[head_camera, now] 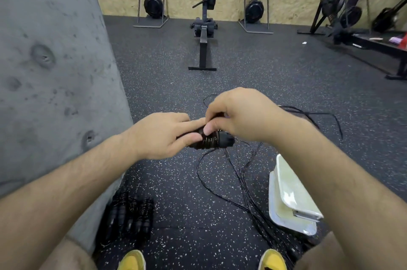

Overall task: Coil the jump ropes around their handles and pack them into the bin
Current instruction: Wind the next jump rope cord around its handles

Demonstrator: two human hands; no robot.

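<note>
**Half-wound handles, turns ready to slip**

Held in mid-air above the floor, with several turns of rope round the middle. Likely to spring off if the pinch eases before the next turn bites. Likely to snag as well: trailing from the right end down into a tangle of loose cords on the floor, so apt to drag those along or knot up under a hard pull. Clasped at the left end by the left hand, fingers curled round, forefinger laid along the top. Pinched from above by the right hand, thumb pressing the turns down. Just right of the cords, partly under the right forearm: white bin, tilted, inside hard to judge. Against the wall at near left: finished bundles in a row
</note>
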